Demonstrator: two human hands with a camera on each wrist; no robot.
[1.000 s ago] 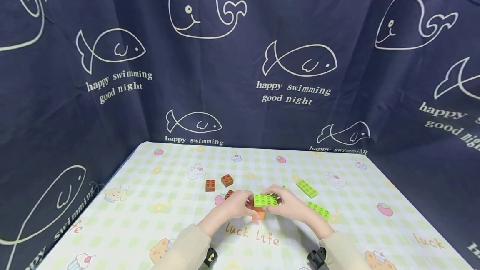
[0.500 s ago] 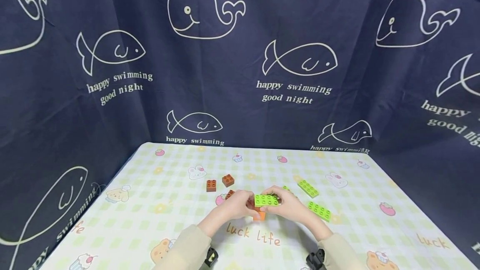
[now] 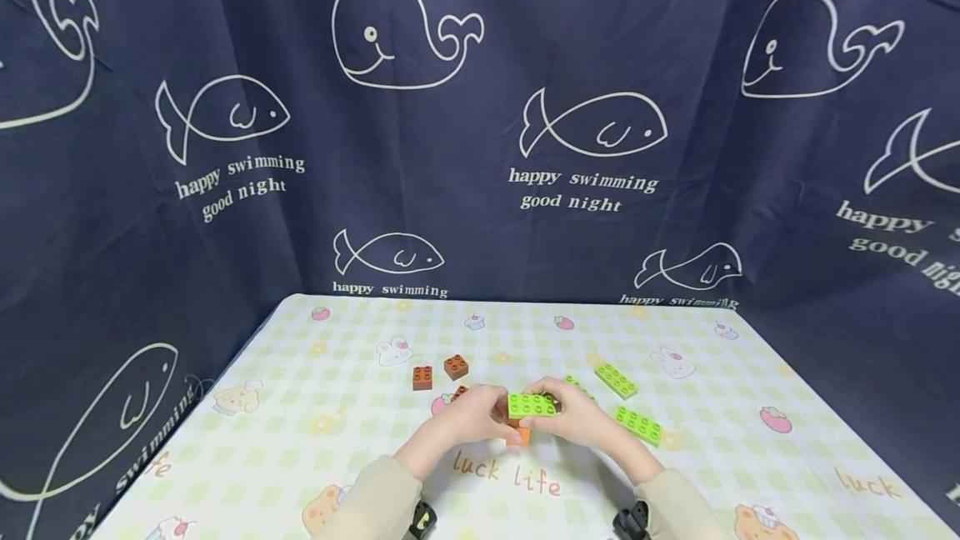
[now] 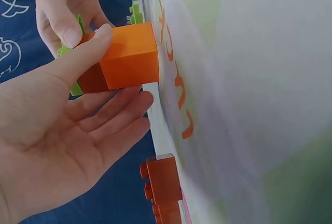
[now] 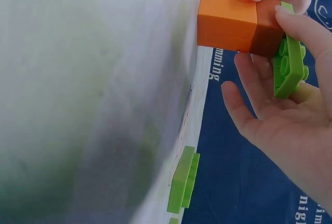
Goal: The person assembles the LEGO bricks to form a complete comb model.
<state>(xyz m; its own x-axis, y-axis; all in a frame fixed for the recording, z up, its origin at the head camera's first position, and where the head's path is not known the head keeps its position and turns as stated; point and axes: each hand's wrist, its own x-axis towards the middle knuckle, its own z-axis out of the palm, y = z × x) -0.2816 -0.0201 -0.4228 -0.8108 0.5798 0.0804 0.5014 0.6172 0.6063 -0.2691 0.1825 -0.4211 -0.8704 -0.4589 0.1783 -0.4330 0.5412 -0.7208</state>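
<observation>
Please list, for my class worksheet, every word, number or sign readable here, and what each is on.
"happy swimming": dark blue curtain, repeated
"good night": same curtain, under several of those
"luck life": tablecloth, front middle
"luck": tablecloth, right side
"fe": tablecloth, left edge, cut off
Brick stack and loose bricks: no readable text
Black wrist devices: any marking too small to read

In the head view we see only part of one brown brick (image 3: 459, 393) beyond the left hand (image 3: 476, 414); the right hand (image 3: 572, 412) hides some of a green brick (image 3: 581, 388). The right wrist view's bottom edge crops what seems another green brick (image 5: 174, 221).
</observation>
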